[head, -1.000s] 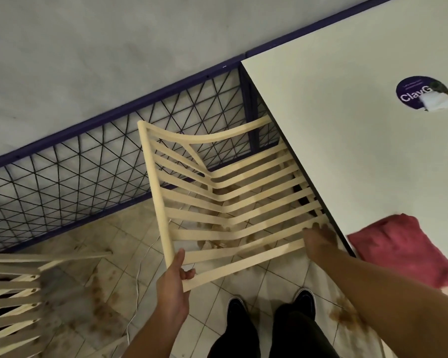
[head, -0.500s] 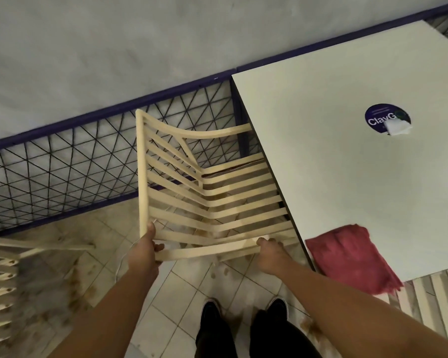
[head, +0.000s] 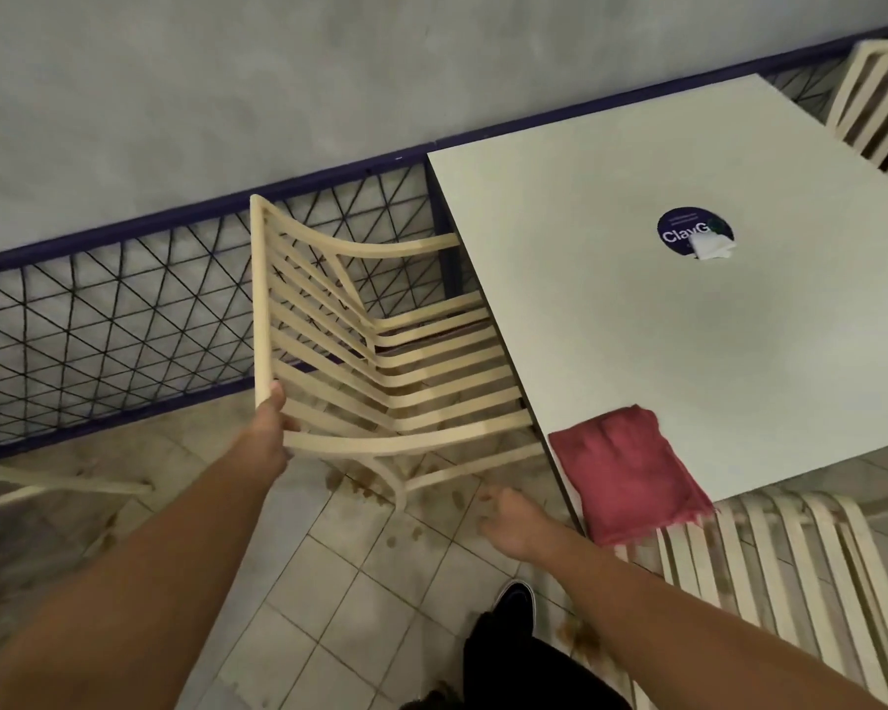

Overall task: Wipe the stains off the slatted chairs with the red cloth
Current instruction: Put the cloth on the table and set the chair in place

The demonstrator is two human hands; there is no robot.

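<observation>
Head view, first poster: so half a second back both hands were on the front rail of the slatted chair (head: pixel 380 361), and now only the left hand (head: pixel 270 433) is on it. It grips the chair's lower-left corner in the middle of the frame, thumb pressed up the post, other fingers tucked behind the rail where I can't see them. The chair sits tipped, its right side under the table (head: pixel 688 325).

Second poster: yeah, the right hand (head: pixel 513 520) has let go. It hangs just below the rail, lower centre, fingers loosely curled and slightly apart, pinching nothing. A bit blurry though.

First poster: and the red cloth (head: pixel 626 474) hasn't budged. It's folded on the table's near corner, right of centre, and its lower edge hangs over.

Second poster: my guess is the freed hand is going for it, since it's just beside that corner. No wiping has started, and brown marks still show on the lower slats and the floor tiles (head: pixel 380 566).
</observation>
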